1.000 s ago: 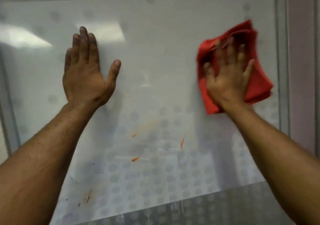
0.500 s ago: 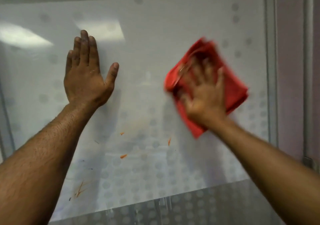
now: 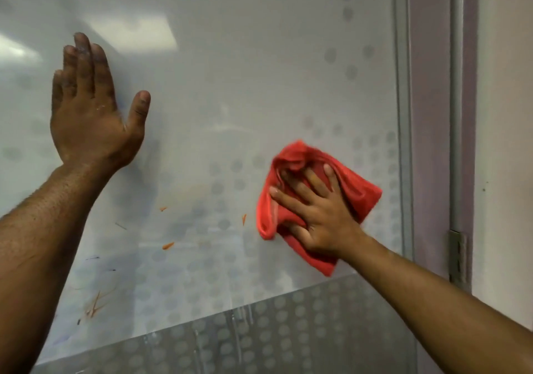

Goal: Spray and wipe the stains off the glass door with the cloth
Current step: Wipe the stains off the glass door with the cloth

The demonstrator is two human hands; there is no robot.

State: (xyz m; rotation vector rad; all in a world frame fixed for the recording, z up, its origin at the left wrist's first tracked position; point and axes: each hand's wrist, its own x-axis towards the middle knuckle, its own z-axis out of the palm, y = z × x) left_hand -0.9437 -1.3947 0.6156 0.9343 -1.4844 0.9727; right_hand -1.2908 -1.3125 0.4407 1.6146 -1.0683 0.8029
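Observation:
The glass door (image 3: 230, 85) fills the view, frosted with grey dots. My right hand (image 3: 317, 218) presses a crumpled red cloth (image 3: 354, 192) flat against the glass at the centre right. Just left of the cloth lies a small orange streak (image 3: 244, 219). Two more orange stains (image 3: 168, 246) sit lower at the middle, and brownish scratch-like marks (image 3: 93, 307) show at the lower left. My left hand (image 3: 89, 114) rests flat on the glass at the upper left, fingers apart, holding nothing. No spray bottle is in view.
The grey door frame (image 3: 402, 114) runs down the right side, with a purple jamb (image 3: 429, 114) and a metal hinge (image 3: 457, 255) beyond it. A darker dotted band (image 3: 259, 339) with drip trails crosses the bottom of the glass.
My right hand has swept the red cloth from the upper right of the glass down and leftwards, close to the orange streak. My left hand has stayed planted on the glass.

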